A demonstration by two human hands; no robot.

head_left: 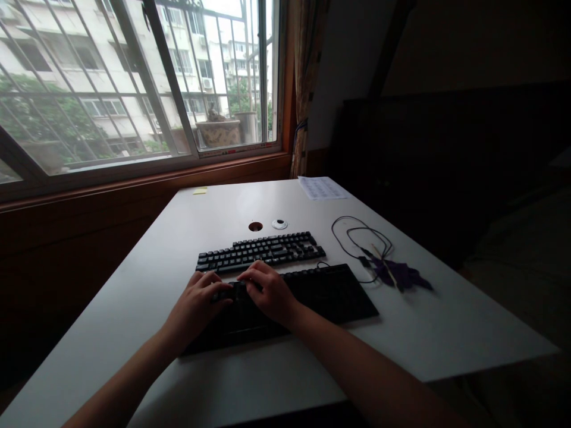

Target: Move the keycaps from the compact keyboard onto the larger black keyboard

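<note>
"What's the biggest thing to reckon with?"

"The white table (423, 327), across the lower frame. Flat on it, just below centre, lies the black keyboard (330, 294). I'd expect a stiff plastic slab, moderate in weight; its short ends look the best places to lift it."

"And the rows of black keycaps (259, 251) just above it, mid-frame?"

"They look like loose caps laid out to a keyboard's plan. If so, they won't lift as one piece: light, hard, easily skidded across that smooth top. Take each by opposite sides."

"What about the hands?"

"Both are at the keyboard's left half. The left hand (198, 297) is curved over it, fingers partly spread, thumb below the forefinger. The right hand (270, 291) has its fingers bent and drawn together at the far edge. I can't tell whether either pinches a cap."

"Anything to snag?"

"The purple cloth (404, 274), right of centre, should be soft and harmless. The thin black cable (364, 261) beside it is flexible, but could tug if the keyboard is lifted."
</note>
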